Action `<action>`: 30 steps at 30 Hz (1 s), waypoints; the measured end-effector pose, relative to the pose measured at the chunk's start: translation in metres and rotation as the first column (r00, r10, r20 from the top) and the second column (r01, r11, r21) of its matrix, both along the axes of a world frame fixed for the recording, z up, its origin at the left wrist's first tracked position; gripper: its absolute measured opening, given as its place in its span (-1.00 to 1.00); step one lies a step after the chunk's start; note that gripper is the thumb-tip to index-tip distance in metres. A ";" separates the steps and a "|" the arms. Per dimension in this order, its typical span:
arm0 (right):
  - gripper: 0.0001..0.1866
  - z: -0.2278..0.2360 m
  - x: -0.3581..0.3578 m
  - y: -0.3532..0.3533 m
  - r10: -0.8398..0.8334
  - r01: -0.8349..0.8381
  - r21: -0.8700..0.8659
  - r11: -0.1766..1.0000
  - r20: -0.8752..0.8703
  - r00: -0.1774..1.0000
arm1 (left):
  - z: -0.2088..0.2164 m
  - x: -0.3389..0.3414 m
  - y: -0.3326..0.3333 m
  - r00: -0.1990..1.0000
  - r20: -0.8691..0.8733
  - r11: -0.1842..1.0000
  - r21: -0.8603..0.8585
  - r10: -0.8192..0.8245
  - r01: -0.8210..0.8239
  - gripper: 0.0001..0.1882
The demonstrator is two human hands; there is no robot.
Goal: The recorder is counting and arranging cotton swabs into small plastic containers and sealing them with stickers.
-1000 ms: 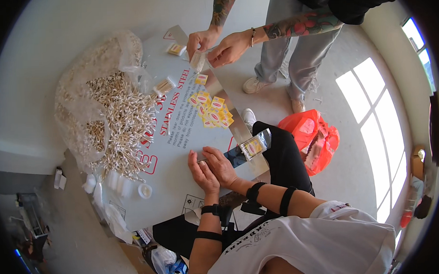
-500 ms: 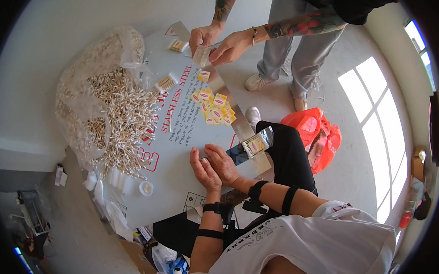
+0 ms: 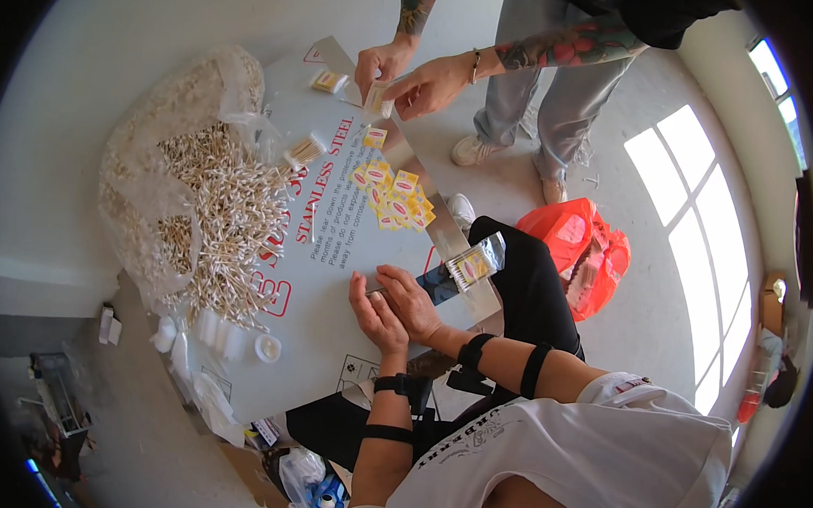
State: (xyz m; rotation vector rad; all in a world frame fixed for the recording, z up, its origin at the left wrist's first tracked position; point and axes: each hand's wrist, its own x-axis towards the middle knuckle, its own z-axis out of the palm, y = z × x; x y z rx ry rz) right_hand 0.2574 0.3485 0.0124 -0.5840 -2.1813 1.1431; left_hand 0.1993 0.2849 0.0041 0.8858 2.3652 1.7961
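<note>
My left hand (image 3: 378,319) and my right hand (image 3: 414,302) are pressed together over the near part of the table, fingers curled inward. A thin edge of something shows between them, but the fingers hide what it is. Just right of my right hand lies a clear packet of cotton swabs (image 3: 471,264) with a yellow label, at the table's edge by a dark shiny strip (image 3: 438,286). Farther off lies a spread of small yellow-and-white cards (image 3: 396,199). To the left, a big heap of loose cotton swabs (image 3: 222,229) spills from a clear plastic bag (image 3: 122,188).
Across the table (image 3: 316,347), a co-worker's hands (image 3: 423,85) hold a small packet. Bundled swabs (image 3: 305,152) and another packet (image 3: 328,81) lie nearby. A round white container (image 3: 267,347) sits near left. A red plastic bag (image 3: 558,220) stands on the floor at right.
My hands stay together in nearly the same place. The co-worker's hands and the small packet have shifted slightly. The whole view has moved a little.
</note>
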 end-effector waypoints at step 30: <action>-0.64 -0.002 0.000 -0.002 -0.079 0.077 -0.042 0.996 -0.046 0.996 | -0.004 -0.001 -0.001 1.000 0.010 0.998 0.065 0.000 -0.001 -0.58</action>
